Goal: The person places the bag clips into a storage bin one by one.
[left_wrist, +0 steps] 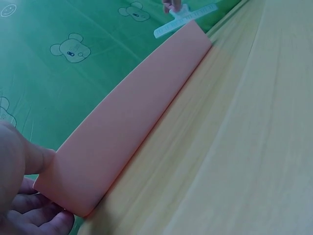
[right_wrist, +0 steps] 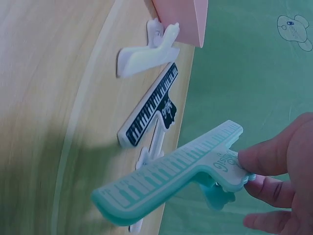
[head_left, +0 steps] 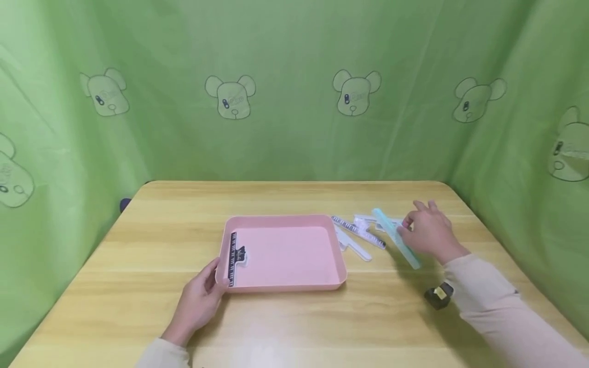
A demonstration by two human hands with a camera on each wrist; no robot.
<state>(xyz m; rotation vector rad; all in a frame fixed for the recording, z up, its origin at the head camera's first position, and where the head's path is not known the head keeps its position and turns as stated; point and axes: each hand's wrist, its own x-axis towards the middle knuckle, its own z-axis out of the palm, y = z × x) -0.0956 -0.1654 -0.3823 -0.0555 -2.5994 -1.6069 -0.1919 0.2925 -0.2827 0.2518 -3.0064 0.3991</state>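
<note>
A pink tray [head_left: 285, 288] lies on the table, its left front corner gripped by my left hand [head_left: 198, 301], thumb against the outer wall and fingers at its end in the left wrist view. Inside, along the left side, is a black-and-white piano-key clip [head_left: 233, 260]. To the right of the tray, my right hand [head_left: 430, 230] pinches the handle of a teal piano-key clip [right_wrist: 166, 171] between thumb and fingers, raised above the table. Below and beside it lie another black piano-key clip [right_wrist: 149, 107], a white clip [right_wrist: 146, 59] near the tray and a further pale clip [head_left: 363, 219], partly hidden.
The wooden table [head_left: 276, 327] has a far edge just behind the clips. Green curtains [head_left: 294, 143] with bear-head drawings hang at the back and both sides. A small dark device [head_left: 439, 296] sits at my right wrist.
</note>
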